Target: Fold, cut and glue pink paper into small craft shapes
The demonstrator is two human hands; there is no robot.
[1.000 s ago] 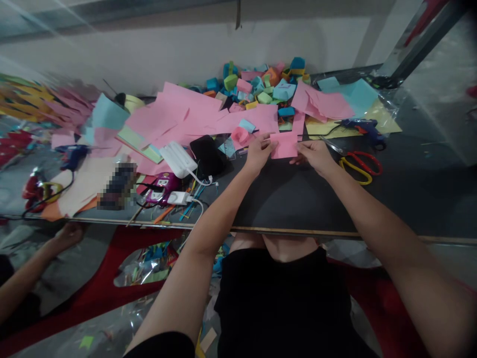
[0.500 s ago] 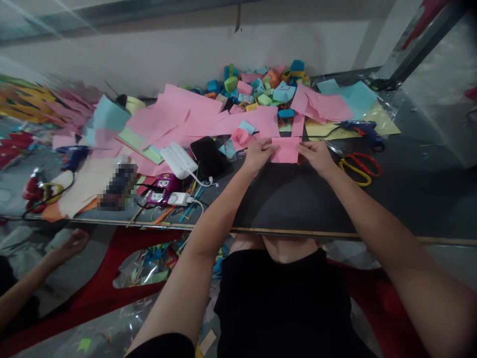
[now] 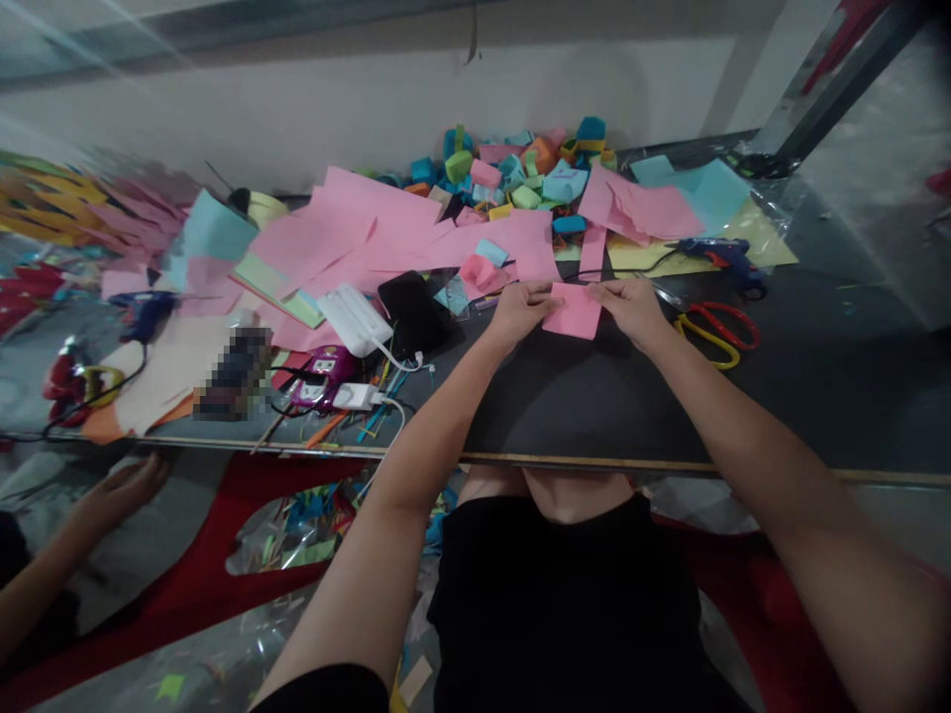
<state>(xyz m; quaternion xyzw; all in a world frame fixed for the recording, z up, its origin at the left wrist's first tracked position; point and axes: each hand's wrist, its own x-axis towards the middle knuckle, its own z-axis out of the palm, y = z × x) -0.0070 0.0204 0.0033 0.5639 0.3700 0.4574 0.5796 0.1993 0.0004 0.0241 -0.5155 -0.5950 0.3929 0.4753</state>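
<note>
A small pink paper piece (image 3: 574,313) lies tilted on the dark tabletop (image 3: 594,406) between my two hands. My left hand (image 3: 518,309) pinches its left upper edge with curled fingers. My right hand (image 3: 631,307) grips its right upper corner the same way. Both hands rest low on the table, close together. Just behind them spreads a heap of pink paper sheets (image 3: 386,233). Yellow-and-red scissors (image 3: 717,329) lie right of my right hand.
Folded coloured paper boxes (image 3: 520,168) pile up at the back. A blue glue gun (image 3: 724,257), a black phone (image 3: 414,307), a white power bank (image 3: 355,317) and cables lie around. Another person's hand (image 3: 123,490) shows at the lower left, below the table edge.
The pink piece has turned from lying square to tilted and sits slightly nearer me. My hands shifted a little with it. The other person's hand at the lower left moved slightly.
</note>
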